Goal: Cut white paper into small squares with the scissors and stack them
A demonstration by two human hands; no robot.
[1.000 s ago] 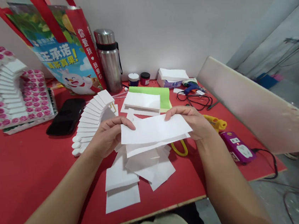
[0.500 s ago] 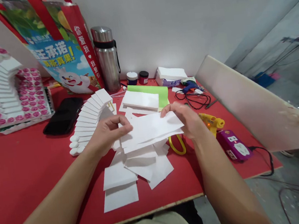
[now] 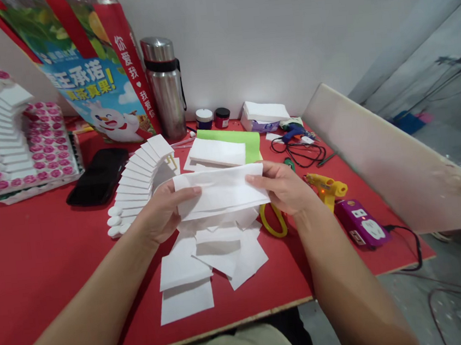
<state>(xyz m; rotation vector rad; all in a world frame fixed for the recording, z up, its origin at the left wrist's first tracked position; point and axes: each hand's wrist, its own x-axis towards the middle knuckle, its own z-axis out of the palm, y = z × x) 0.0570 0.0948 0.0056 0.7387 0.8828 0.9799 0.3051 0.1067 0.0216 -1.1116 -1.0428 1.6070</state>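
Observation:
Between my two hands stretches a white sheet of paper (image 3: 222,192), apparently folded or doubled, since a second edge shows along its bottom. My left hand (image 3: 168,206) pinches its left end, thumb on top. On the right end, my right hand (image 3: 279,186) grips it the same way, fingers hidden behind. Below lie several loose white paper pieces (image 3: 189,303) on the red table. Close to my right hand, a yellow scissors handle (image 3: 274,221) sticks out from under the papers. A curved white stepped model (image 3: 135,185) stands just beyond my left hand.
A yellow glue gun (image 3: 326,187) and a purple power socket (image 3: 363,223) sit at the right. At the left are a black phone (image 3: 98,177) and a pink-flowered model (image 3: 48,142). Behind stand a printed bag (image 3: 102,87), a steel flask (image 3: 165,91) and a white paper stack (image 3: 218,152).
My left hand has taken hold of the paper's left end, where it was loosely beside it. The paper is now held level and taut, and my right thumb has come onto its front.

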